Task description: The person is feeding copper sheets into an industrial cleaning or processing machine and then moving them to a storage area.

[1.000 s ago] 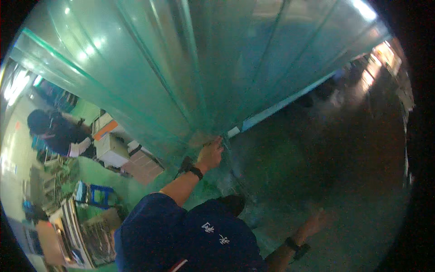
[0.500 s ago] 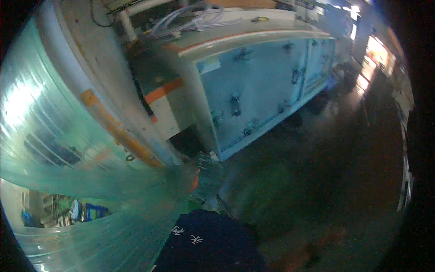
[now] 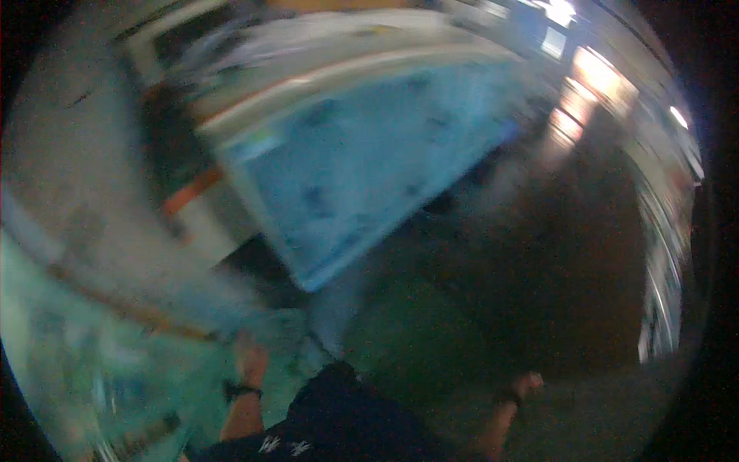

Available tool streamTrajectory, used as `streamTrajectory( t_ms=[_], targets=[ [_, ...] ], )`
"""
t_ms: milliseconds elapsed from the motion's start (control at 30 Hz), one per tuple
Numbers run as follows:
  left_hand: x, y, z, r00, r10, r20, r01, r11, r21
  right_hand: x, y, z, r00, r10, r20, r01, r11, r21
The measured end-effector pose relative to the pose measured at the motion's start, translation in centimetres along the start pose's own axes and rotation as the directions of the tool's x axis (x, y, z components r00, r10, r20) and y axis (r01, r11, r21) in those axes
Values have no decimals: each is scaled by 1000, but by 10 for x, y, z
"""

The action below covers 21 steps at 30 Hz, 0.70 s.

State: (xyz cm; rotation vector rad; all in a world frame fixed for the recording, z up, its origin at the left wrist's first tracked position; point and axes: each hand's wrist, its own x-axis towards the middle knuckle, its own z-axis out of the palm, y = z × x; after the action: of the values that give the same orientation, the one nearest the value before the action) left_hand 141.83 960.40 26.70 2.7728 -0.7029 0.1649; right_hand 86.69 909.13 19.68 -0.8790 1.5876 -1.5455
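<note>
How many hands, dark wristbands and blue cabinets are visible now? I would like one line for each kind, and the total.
Hands: 2 (left hand, right hand)
Dark wristbands: 2 (left wristband, right wristband)
Blue cabinet: 1
Total: 5

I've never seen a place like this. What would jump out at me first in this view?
Probably the big blue-fronted cabinet, slanting across the upper middle, and the bright opening glowing at the upper right above the dark floor. After that, perhaps the green plastic curtain at the lower left, with the wearer's blurred left hand near it, and the right hand at the lower right.
</note>
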Motion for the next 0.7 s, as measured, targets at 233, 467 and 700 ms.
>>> streamTrajectory(
  t_ms=[233,467,700],
  targets=[
    [-1,73,36,961,-276,11,270,948,166,8,83,3,844,495,-207,-506,862,-2],
    [75,116,186,992,98,82,-93,994,-57,30,106,50,635,569,-522,-644,763,49],
    [218,208,326,606,305,735,-135,950,-283,46,30,120,734,465,-496,-448,879,160]
  ],
)
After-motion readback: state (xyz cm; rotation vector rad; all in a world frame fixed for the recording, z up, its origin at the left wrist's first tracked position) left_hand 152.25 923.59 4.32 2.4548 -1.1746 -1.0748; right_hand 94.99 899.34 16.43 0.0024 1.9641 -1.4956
